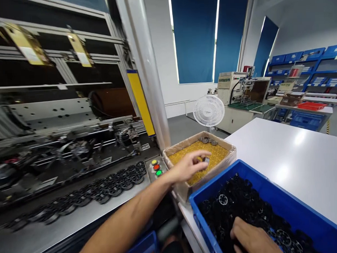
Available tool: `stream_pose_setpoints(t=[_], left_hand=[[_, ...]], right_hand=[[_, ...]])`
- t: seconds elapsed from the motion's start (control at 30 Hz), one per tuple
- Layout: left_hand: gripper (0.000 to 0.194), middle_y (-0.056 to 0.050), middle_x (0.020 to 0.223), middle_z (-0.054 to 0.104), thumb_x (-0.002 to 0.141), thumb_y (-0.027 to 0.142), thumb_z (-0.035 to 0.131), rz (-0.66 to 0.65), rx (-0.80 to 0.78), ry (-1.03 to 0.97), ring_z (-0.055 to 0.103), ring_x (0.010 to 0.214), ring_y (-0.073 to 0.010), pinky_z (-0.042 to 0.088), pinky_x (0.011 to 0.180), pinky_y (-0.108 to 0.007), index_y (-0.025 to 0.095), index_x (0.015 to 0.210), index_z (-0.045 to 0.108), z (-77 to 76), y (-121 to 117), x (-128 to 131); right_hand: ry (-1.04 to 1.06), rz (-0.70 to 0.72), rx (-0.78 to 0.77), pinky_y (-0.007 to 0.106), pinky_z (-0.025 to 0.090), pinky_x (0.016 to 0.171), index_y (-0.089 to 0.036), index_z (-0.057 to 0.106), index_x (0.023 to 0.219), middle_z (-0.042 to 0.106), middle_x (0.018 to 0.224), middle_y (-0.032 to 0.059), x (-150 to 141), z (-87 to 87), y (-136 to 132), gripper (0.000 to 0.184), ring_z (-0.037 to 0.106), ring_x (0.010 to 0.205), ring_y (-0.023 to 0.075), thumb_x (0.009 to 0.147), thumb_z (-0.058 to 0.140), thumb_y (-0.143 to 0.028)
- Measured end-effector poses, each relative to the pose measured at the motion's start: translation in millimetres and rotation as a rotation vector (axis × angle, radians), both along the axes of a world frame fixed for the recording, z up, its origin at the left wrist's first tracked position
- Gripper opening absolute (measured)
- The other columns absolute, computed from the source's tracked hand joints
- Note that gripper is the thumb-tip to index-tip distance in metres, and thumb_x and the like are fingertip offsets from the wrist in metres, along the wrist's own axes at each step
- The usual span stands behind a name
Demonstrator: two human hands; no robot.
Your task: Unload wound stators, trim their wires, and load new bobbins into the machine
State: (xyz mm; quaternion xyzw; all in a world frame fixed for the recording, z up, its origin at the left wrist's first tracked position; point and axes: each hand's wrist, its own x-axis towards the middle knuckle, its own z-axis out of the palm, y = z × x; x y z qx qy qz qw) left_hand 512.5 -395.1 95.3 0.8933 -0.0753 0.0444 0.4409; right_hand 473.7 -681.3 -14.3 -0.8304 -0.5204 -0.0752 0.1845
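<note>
My left hand (190, 164) is over a cardboard box (174, 148) lined with clear plastic. Its thumb and fingers close on a small grey metallic piece (206, 160). A yellow patterned layer (217, 154) fills the box, and several round dark metallic parts (209, 140) sit at its far edge. My right hand (252, 236) reaches down into a blue plastic bin (270, 191) heaped with black wheel-shaped parts (243, 201). Its fingers curl among them, and the fingertips are hidden. One part with a silvery face (223, 199) lies on top of the heap.
At left, rows of black spool-like rings (115, 185) lie on a machine's metal ledge (126, 198). Yellow, red and green buttons (156, 167) sit beside a metal post (146, 61). A white fan (209, 111) stands behind the box; a white table (290, 144) extends right.
</note>
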Motion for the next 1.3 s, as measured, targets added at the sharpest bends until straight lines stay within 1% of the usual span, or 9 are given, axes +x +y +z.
stream_pose_setpoints(t=[0.03, 0.07, 0.17, 0.27, 0.4, 0.63, 0.9, 1.23, 1.3], left_hand=[[0.035, -0.008, 0.107, 0.070, 0.092, 0.028, 0.059, -0.025, -0.090, 0.004, 0.068, 0.079, -0.0130, 0.055, 0.071, -0.026, 0.018, 0.126, 0.062, -2.4, -1, -34], [0.035, -0.009, 0.109, 0.068, 0.090, 0.029, 0.062, -0.051, -0.323, 0.009, 0.067, 0.078, -0.0126, 0.055, 0.072, -0.026, 0.017, 0.123, 0.064, -7.0, -2, -67], [0.047, -0.009, 0.123, 0.062, 0.067, 0.023, 0.086, -0.056, -0.831, 0.032, 0.066, 0.081, -0.0113, 0.055, 0.075, -0.024, 0.018, 0.112, 0.072, -26.8, -13, -148], [0.055, -0.006, 0.109, 0.070, 0.055, 0.014, 0.092, -0.008, -1.043, 0.099, 0.065, 0.074, -0.0084, 0.055, 0.070, -0.019, 0.018, 0.107, 0.075, -42.6, -27, -199], [0.056, -0.005, 0.097, 0.077, 0.052, 0.010, 0.093, 0.016, -1.186, 0.140, 0.071, 0.076, -0.0112, 0.058, 0.074, -0.021, 0.018, 0.104, 0.075, -50.2, -42, -235], [0.061, -0.005, 0.090, 0.079, 0.048, 0.010, 0.094, -0.040, -1.244, 0.223, 0.073, 0.080, -0.0142, 0.059, 0.078, -0.023, 0.015, 0.106, 0.075, -56.4, -64, -263], [0.059, -0.008, 0.094, 0.079, 0.052, 0.018, 0.094, 0.011, -1.161, 0.077, 0.074, 0.082, -0.0192, 0.060, 0.079, -0.028, 0.013, 0.108, 0.074, -62.1, -73, -269], [0.069, -0.009, 0.100, 0.079, 0.047, 0.025, 0.096, -0.015, -1.107, 0.195, 0.074, 0.092, -0.0258, 0.059, 0.089, -0.035, 0.014, 0.111, 0.073, -68.7, -69, -265], [0.069, -0.009, 0.102, 0.078, 0.053, 0.028, 0.094, -0.027, -1.089, 0.197, 0.073, 0.094, -0.0258, 0.057, 0.091, -0.036, 0.015, 0.116, 0.071, -69.5, -71, -265]], right_hand=[[0.006, 0.005, 0.037, 0.023, 0.055, 0.063, -0.021, 0.058, 0.090, 0.066, 0.083, 0.0024, -2, 7.2, 1, 0.024, 0.068, 0.070, 0.0151, 0.075, 0.049, -0.004], [0.008, 0.022, 0.078, 0.024, 0.055, 0.063, -0.021, 0.057, 0.091, 0.064, 0.081, 0.0026, -4, 13.3, 2, 0.022, 0.067, 0.069, 0.0150, 0.079, 0.048, -0.005], [-0.005, 0.038, 0.227, 0.026, 0.054, 0.067, -0.020, 0.055, 0.097, 0.062, 0.084, 0.0034, -13, 29.4, 9, 0.015, 0.065, 0.073, 0.0148, 0.089, 0.048, -0.009], [0.004, 0.079, 0.381, 0.025, 0.053, 0.067, -0.020, 0.055, 0.102, 0.062, 0.089, 0.0048, -38, 52.2, 23, 0.016, 0.062, 0.075, 0.0137, 0.090, 0.054, -0.009], [0.145, 0.228, 0.462, 0.025, 0.053, 0.065, -0.020, 0.056, 0.101, 0.062, 0.088, 0.0043, -92, 83.8, 47, 0.021, 0.061, 0.074, 0.0135, 0.087, 0.055, -0.005], [0.165, 0.319, 0.524, 0.027, 0.055, 0.066, -0.019, 0.060, 0.106, 0.063, 0.091, 0.0061, -139, 87.5, 54, 0.028, 0.063, 0.081, 0.0156, 0.085, 0.056, -0.001], [0.016, 0.374, 0.434, 0.034, 0.059, 0.072, -0.014, 0.053, 0.130, 0.061, 0.105, 0.0141, -141, 84.2, 42, 0.051, 0.063, 0.093, 0.0220, 0.080, 0.058, -0.004], [-0.225, 0.406, 0.370, 0.031, 0.059, 0.073, -0.014, 0.056, 0.130, 0.067, 0.098, 0.0119, -127, 75.2, 39, 0.043, 0.067, 0.091, 0.0204, 0.088, 0.061, -0.010], [-0.234, 0.417, 0.349, 0.032, 0.059, 0.074, -0.014, 0.055, 0.131, 0.068, 0.097, 0.0114, -127, 72.7, 40, 0.044, 0.067, 0.091, 0.0201, 0.088, 0.061, -0.011]])
